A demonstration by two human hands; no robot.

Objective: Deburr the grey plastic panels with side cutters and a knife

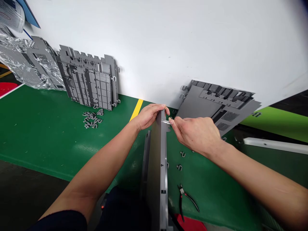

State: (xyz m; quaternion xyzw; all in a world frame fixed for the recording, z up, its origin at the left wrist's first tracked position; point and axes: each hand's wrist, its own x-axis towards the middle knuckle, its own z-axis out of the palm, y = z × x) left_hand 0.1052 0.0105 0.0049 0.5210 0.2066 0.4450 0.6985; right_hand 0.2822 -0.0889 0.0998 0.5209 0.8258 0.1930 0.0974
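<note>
Left hold: The left hand's grip (150, 116) was closed over the far end of a long, thin grey panel (163, 146) standing on its edge, seemingly to keep it steady.
Blade side: The right hand's grip (196, 133) pinched a small, pointed silver blade (166, 122), its tip at the panel's narrow edge, just beside the left fingers; whether it cut, I could not tell.
Panel direction: From the left grip it ran back toward the body, narrow edge upward, probably for easy reach.
Clips and pliers: Small grey hook-shaped clips (178, 166) and black-handled metal pliers (182, 191) lay bodyward of the right grip.
Free room: Left of the left grip, the green surface (48, 128) was wide; beyond both grips, a plain white wall (168, 48) limited movement.
</note>
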